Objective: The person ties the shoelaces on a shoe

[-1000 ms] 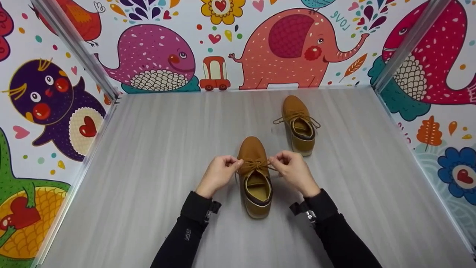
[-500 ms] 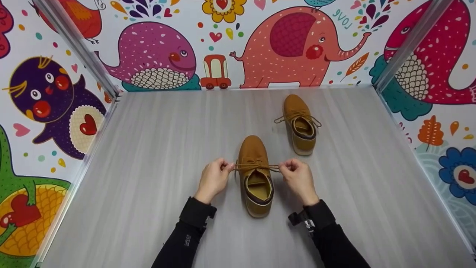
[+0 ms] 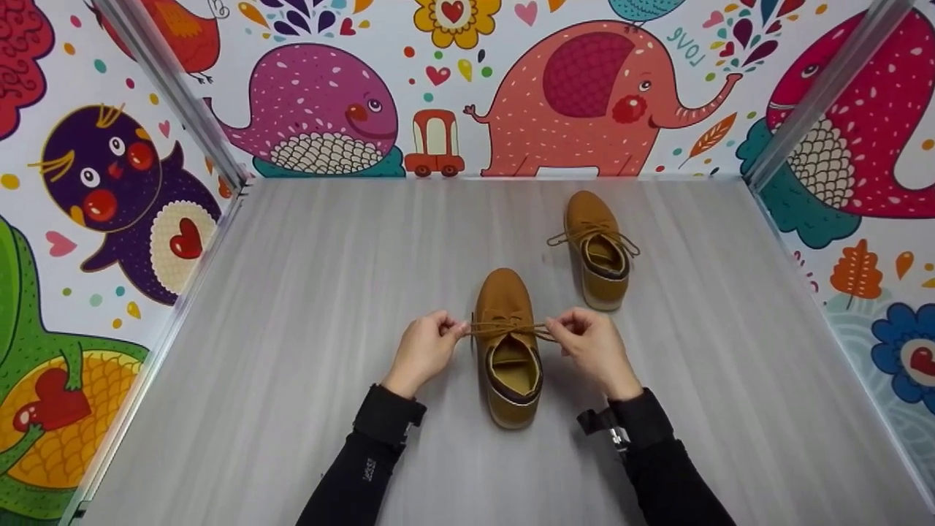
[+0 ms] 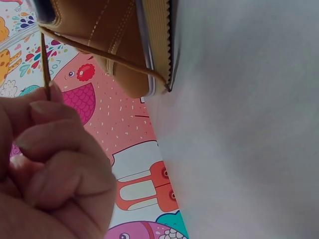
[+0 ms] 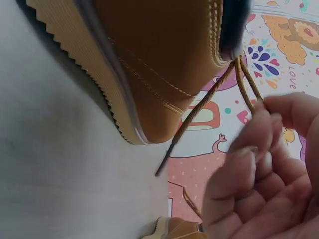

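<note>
A tan lace-up shoe (image 3: 504, 292) stands on the floor between my hands, toe pointing away. My left hand (image 3: 426, 352) pinches a shoelace (image 4: 45, 62) on the left side, between thumb and forefinger. Opposite it, my right hand (image 3: 595, 349) pinches a loop of the shoelace (image 5: 243, 84). The lace is stretched sideways across the shoe's opening, with a small knot at the middle. Each wrist view also shows a loose lace end hanging down that side; the one on the right has a dark tip.
A matching shoe (image 3: 588, 212) stands farther back to the right, its laces tied in a bow. Grey wood-look floor (image 3: 329, 256) surrounds both shoes. Walls with cartoon animals (image 3: 314, 95) enclose the back and sides, with metal strips (image 3: 179, 95) at the corners.
Both hands have moved apart from close beside the shoe, drawing the lace out to either side. Over the last half second they barely move; the whole view shifts slightly.
</note>
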`<control>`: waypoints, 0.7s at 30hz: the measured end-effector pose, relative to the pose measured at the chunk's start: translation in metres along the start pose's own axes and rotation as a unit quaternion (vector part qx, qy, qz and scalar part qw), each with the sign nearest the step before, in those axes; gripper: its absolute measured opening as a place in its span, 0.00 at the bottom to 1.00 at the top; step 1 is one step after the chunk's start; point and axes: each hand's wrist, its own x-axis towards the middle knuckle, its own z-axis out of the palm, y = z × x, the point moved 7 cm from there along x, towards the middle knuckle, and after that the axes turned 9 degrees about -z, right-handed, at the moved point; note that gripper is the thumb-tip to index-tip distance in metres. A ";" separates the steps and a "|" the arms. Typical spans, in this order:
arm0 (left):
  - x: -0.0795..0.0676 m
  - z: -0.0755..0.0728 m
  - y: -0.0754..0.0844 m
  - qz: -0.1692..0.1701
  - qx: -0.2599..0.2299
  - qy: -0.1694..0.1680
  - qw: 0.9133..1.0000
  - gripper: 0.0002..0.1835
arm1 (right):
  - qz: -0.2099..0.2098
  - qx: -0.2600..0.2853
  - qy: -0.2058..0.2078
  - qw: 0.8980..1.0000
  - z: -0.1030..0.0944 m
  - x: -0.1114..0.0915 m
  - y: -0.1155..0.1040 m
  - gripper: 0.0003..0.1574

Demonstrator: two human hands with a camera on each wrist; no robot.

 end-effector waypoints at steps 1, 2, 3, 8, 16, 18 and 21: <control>0.000 0.000 0.000 0.003 0.003 0.002 1.000 0.10 | -0.003 -0.001 0.013 1.000 -0.002 0.000 0.007 0.11; 0.000 -0.001 0.001 0.005 0.006 0.004 1.000 0.10 | -0.006 -0.003 0.026 1.000 -0.005 -0.001 0.008 0.11; 0.000 -0.001 0.001 0.008 0.008 0.006 1.000 0.10 | -0.004 -0.005 0.037 0.999 -0.007 -0.001 0.010 0.11; -0.003 -0.002 -0.002 0.014 0.026 0.012 0.999 0.10 | 0.012 -0.010 0.049 0.999 -0.009 -0.006 0.021 0.11; -0.006 -0.001 -0.009 -0.001 0.055 0.029 0.998 0.10 | 0.002 -0.057 0.047 0.997 -0.006 -0.013 0.028 0.13; -0.006 -0.001 -0.009 -0.007 0.056 0.033 0.998 0.10 | 0.006 -0.075 0.055 0.996 -0.007 -0.014 0.030 0.12; -0.006 -0.001 -0.010 -0.010 0.053 0.034 0.998 0.09 | 0.013 -0.083 0.061 0.995 -0.009 -0.016 0.032 0.12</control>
